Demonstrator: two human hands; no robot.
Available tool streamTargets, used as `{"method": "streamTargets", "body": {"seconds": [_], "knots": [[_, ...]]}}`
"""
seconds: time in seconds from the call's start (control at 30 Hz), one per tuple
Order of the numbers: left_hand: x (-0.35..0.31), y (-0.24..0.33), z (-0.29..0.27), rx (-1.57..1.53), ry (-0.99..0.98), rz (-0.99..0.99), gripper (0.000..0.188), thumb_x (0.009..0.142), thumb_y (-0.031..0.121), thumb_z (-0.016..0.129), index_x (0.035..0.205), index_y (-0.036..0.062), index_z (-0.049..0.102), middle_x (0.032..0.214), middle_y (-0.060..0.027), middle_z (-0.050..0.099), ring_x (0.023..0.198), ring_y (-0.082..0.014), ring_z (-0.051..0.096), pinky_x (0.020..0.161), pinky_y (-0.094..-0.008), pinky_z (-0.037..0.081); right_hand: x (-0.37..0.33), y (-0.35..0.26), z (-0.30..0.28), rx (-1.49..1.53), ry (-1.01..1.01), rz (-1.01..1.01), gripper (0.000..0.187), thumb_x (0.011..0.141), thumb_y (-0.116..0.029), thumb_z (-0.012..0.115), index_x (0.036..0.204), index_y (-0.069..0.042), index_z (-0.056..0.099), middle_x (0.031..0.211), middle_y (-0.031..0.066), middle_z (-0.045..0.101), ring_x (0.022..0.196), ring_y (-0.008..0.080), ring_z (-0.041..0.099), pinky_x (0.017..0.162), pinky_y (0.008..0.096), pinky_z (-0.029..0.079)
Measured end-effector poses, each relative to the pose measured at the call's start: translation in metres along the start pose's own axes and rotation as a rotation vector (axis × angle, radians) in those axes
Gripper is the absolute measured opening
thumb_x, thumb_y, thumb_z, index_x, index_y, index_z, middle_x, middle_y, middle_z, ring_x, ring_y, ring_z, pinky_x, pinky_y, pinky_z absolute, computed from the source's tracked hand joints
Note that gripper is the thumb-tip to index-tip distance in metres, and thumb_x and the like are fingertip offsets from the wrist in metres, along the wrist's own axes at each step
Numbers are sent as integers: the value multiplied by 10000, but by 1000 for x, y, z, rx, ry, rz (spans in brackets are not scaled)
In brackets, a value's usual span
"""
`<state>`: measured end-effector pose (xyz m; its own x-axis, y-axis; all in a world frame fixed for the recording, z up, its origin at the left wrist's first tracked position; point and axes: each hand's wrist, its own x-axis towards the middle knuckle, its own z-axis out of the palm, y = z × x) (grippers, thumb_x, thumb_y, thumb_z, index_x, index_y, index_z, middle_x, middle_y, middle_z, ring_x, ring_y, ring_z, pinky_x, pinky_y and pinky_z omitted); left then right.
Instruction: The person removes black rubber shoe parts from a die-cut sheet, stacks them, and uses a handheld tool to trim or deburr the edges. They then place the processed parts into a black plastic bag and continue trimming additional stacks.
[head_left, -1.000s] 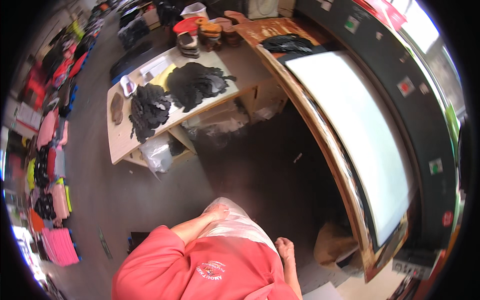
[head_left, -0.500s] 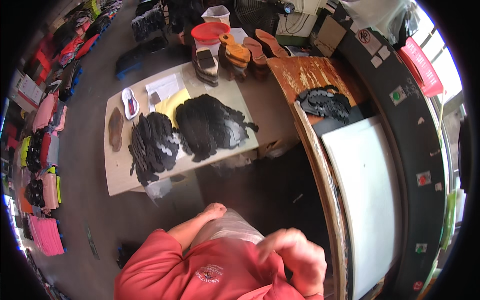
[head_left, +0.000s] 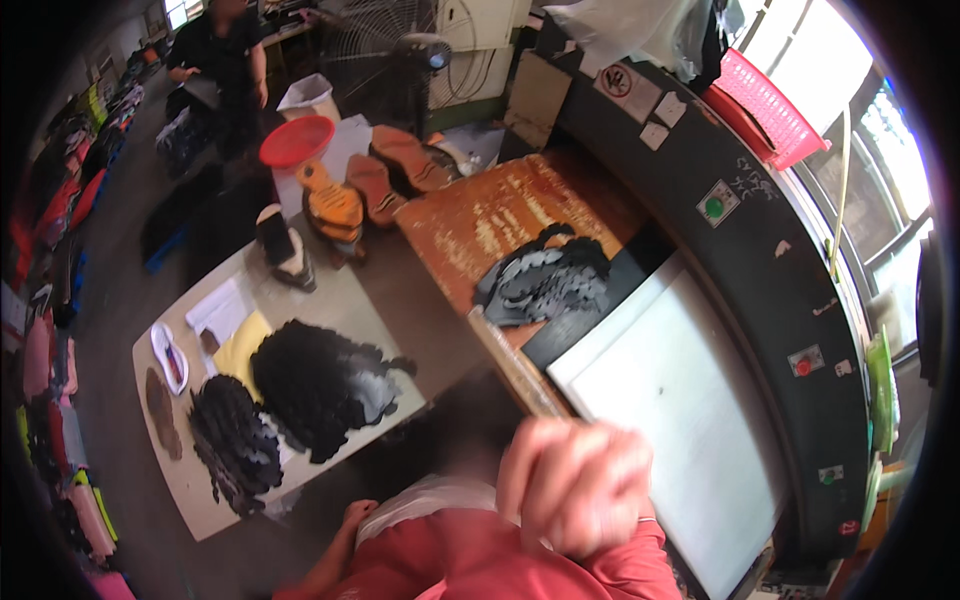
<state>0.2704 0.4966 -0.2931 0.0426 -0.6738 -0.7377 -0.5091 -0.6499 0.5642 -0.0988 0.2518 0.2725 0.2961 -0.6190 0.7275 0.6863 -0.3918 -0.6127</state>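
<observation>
My right hand (head_left: 578, 487) is raised at the lower middle, smeared by motion. Its fingers are curled in, with nothing visible in them. Nearest to it is the corner of a pale flat board (head_left: 690, 410). Low beside my pale trousers hangs my left hand (head_left: 360, 512); its fingers are too small and blurred to read. On the light table are a large heap of black wavy-edged flat pieces (head_left: 315, 385) and a smaller black heap (head_left: 232, 440). More black and grey pieces (head_left: 550, 278) lie on the worn brown board (head_left: 500, 215).
A white shoe sole (head_left: 170, 358), a brown sole shape (head_left: 162, 410) and yellow paper (head_left: 243, 345) lie on the table (head_left: 200, 500). Orange shoe forms (head_left: 335, 205), a red basin (head_left: 297, 142) and a fan (head_left: 385, 60) stand behind. A person (head_left: 220, 65) stands far left. Dark panelling (head_left: 740, 230) borders the right.
My view has swung right, so the table sits further left and lower. My right hand has risen towards the pale board. A person has come into view at the far left.
</observation>
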Motion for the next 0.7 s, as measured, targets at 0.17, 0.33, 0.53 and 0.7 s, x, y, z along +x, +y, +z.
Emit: {"method": "streamTargets", "body": {"seconds": [0.17, 0.33, 0.53, 0.7], "knots": [[34, 30, -32, 2, -80, -56, 262, 941, 247, 728, 1160, 137, 821, 1083, -82, 812, 1006, -167, 758, 903, -340, 574, 49, -5, -131, -445, 256, 105, 182, 989, -65, 685, 818, -10, 658, 871, 114, 690, 836, 223, 637, 793, 367, 506], [41, 77, -45, 119, -51, -35, 315, 986, 272, 659, 1228, 111, 783, 1118, -135, 794, 1023, -216, 751, 920, -386, 567, 68, 17, -193, -621, 387, 178, 461, 1116, -257, 571, 713, -37, 527, 703, 66, 546, 719, 190, 565, 634, 312, 455], [43, 97, -61, 84, -84, 4, 308, 996, 272, 652, 1206, 87, 781, 1135, -169, 782, 1058, -247, 739, 941, -408, 553, 90, 36, -238, -733, 561, 303, 352, 1144, -282, 518, 1002, 12, 650, 816, 62, 669, 728, 134, 618, 705, 278, 519], [19, 85, -49, 7, -62, 86, 305, 1005, 272, 646, 1188, 68, 779, 1149, -197, 772, 1087, -274, 728, 959, -426, 542, 149, -26, -348, -1563, 445, 64, 324, 1112, -307, 539, 1091, -45, 727, 937, 61, 691, 803, 159, 638, 765, 314, 532]]}}
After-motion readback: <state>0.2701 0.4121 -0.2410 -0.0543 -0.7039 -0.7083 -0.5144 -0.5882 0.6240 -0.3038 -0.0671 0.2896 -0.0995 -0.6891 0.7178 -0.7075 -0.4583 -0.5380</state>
